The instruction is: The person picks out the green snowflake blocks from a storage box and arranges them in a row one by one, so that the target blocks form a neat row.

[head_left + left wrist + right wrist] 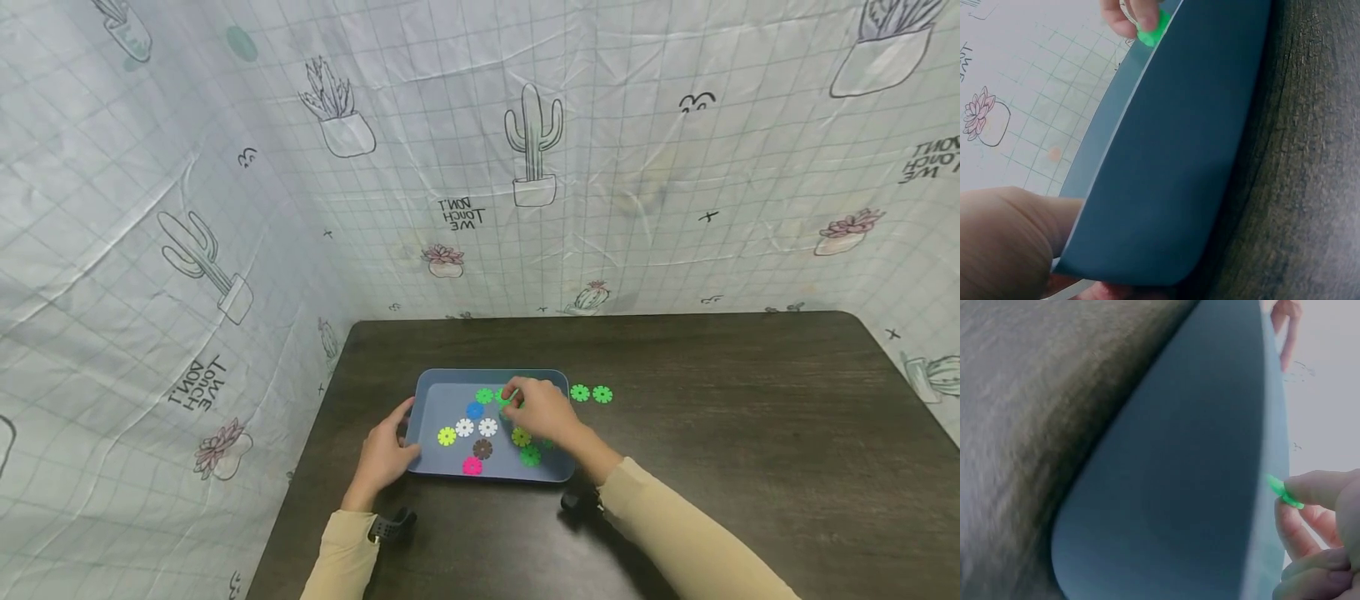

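A shallow blue-grey tray [442,462] lies on the table, with colourful notched plastic discs in it. My left hand [382,454] grips the tray's left side; in the left wrist view the thumb lies at the rim and fingertips show low by the corner. Over the tray's right half, my right hand [546,410] pinches a green notched disc [1284,492] between thumb and fingertips. Around it in the tray are a green disc [484,396], a blue disc [475,410], white discs [487,427], yellow discs [446,436], a brown disc [482,449] and a pink disc [472,466]. My right hand hides part of the tray.
Two more green discs [602,394] lie on the dark wooden table [720,442], just right of the tray. A patterned cloth [420,167] hangs behind and at both sides of the table. A dark band [392,527] sits on the left wrist.
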### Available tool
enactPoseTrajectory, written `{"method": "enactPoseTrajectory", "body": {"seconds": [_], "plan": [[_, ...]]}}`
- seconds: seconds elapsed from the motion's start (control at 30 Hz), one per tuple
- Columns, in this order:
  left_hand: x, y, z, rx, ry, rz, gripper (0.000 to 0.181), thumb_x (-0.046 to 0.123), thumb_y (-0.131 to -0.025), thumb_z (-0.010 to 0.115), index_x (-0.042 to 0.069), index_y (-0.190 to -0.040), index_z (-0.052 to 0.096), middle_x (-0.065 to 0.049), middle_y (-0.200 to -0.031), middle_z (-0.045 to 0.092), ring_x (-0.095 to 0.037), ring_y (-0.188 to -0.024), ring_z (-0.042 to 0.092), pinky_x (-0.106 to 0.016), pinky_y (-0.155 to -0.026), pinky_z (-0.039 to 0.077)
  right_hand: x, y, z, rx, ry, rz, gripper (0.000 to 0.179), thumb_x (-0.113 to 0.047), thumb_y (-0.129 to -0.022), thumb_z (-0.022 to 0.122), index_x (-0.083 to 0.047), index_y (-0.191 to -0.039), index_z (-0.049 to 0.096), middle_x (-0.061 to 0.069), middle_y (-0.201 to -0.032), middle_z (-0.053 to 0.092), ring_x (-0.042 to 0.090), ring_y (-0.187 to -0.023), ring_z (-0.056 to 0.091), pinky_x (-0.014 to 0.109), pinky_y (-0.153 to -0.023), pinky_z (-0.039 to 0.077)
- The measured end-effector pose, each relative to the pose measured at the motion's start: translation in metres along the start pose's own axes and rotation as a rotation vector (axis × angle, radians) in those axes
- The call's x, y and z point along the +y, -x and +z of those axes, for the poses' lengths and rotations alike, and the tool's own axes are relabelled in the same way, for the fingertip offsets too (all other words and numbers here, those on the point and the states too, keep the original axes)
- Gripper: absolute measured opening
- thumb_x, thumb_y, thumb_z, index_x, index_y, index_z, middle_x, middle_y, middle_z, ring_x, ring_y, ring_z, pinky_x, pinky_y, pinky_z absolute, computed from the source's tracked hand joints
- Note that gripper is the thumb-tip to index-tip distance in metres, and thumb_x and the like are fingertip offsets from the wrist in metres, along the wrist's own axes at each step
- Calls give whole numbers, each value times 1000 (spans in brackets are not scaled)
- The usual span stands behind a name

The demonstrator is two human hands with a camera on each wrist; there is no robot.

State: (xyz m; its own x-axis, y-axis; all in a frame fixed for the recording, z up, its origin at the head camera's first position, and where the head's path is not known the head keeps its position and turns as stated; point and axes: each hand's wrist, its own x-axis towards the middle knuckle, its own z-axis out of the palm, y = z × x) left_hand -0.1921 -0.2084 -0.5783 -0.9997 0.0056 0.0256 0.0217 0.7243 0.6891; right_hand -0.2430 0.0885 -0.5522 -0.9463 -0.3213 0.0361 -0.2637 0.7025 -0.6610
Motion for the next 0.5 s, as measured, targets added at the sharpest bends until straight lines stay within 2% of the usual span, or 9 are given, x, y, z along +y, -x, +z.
{"method": "enactPoseTrajectory", "body": {"seconds": [0.13, 0.27, 0.37, 0.5], "plan": [[0, -1, 0, 4, -5, 9, 81, -3, -77, 75, 11, -153, 51, -17, -119, 68, -14, -60, 52, -33, -55, 40, 6, 2, -15, 20, -63, 22, 17, -20, -92, 75, -12, -108, 74, -5, -85, 70, 11, -61, 57, 32, -58, 45], [-1, -1, 1, -4, -9, -2, 82, -2, -78, 75, 12, -154, 50, -16, -121, 67, -13, -59, 51, -33, -54, 39, 18, 6, -33, 88, -88, 18, 17, -20, -93, 75, -11, -106, 74, -3, -86, 70, 14, -63, 56, 34, -59, 44], [-1, -1, 1, -10, -7, -4, 82, -2, -78, 74, 12, -155, 49, -17, -122, 67, -13, -57, 50, -33, -53, 38, 30, 10, -47, 146, -92, 27, 15, -21, -92, 76, -12, -104, 74, -2, -86, 70, 16, -69, 59, 36, -61, 45], [0, 0, 1, -8, -4, 0, 82, -2, -78, 74, 12, -155, 49, -18, -122, 67, -13, -56, 50, -33, -53, 39, 47, 16, -63, 185, -98, 70, 17, -25, -93, 76, -13, -105, 74, 0, -91, 70, 19, -78, 62, 38, -67, 46]]}}
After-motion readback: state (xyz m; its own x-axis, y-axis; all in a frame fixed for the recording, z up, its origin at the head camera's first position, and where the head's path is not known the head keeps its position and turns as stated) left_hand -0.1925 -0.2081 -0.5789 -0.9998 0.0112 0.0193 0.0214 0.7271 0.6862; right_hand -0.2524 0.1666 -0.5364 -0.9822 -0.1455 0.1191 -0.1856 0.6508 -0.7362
